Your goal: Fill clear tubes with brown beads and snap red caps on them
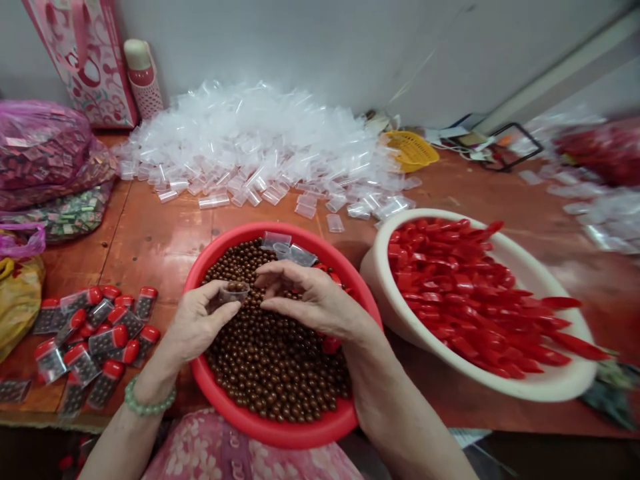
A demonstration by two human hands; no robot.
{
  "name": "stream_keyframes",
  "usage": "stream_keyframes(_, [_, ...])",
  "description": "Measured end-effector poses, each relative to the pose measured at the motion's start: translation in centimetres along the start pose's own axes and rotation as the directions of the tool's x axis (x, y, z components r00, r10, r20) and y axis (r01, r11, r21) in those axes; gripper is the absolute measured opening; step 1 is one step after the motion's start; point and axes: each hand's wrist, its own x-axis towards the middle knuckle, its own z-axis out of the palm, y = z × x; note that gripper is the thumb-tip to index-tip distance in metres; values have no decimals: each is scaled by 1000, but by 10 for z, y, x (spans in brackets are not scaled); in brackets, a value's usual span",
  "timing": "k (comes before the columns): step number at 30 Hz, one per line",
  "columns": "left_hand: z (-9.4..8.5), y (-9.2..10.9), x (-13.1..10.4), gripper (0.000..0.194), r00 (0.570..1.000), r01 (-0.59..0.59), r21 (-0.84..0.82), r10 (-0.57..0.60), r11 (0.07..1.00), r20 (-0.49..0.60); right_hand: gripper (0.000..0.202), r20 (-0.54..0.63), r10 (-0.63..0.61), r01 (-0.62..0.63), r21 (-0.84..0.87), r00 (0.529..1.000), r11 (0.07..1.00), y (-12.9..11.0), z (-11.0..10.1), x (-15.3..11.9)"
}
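My left hand (200,320), with a green bead bracelet at the wrist, pinches a small clear container (234,292) that has brown balls at its open end. It is over the left part of a red basin (200,373) full of shiny brown balls (280,367). Just right of the container, my right hand (305,297) hovers over the balls with thumb and fingers apart, and nothing shows between them. Several clear containers (290,248) and some red pieces lie on the balls at the basin's back and right.
A cream basin (560,390) of red plastic pieces (465,307) stands on the right. Filled red-capped containers (100,340) lie at the left. Behind is a large pile of clear containers (270,147), a yellow basket (410,150), a flask (144,80) and plastic bags (45,153).
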Motion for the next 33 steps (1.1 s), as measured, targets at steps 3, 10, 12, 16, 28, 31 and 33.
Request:
stream_keyframes(3, [1,0,-1,26,1000,10,-14,-10,1000,13,18,-242,59,-141,-337,969,931,11,-22,0])
stream_keyframes(10, [5,0,1,22,991,-113,333,79,936,112,13,-220,309,-345,-826,925,445,31,-41,7])
stream_keyframes(12, [5,1,2,25,993,-88,268,63,960,101,15,-219,312,-342,-837,924,428,35,-35,10])
stream_keyframes(16, [5,0,3,26,995,-62,110,54,992,78,21,-240,253,-332,-839,937,431,40,-29,8])
stream_keyframes(28, [10,3,-6,29,990,54,-377,-1,925,141,23,-242,100,-197,-418,965,887,4,-22,-30])
stream_keyframes(31, [10,6,-10,27,988,45,-373,14,927,155,32,-126,155,-192,-389,980,901,0,-14,-30])
stream_keyframes(33, [10,4,-11,22,988,23,-320,27,947,151,28,-82,190,-207,-419,978,884,3,-12,-28])
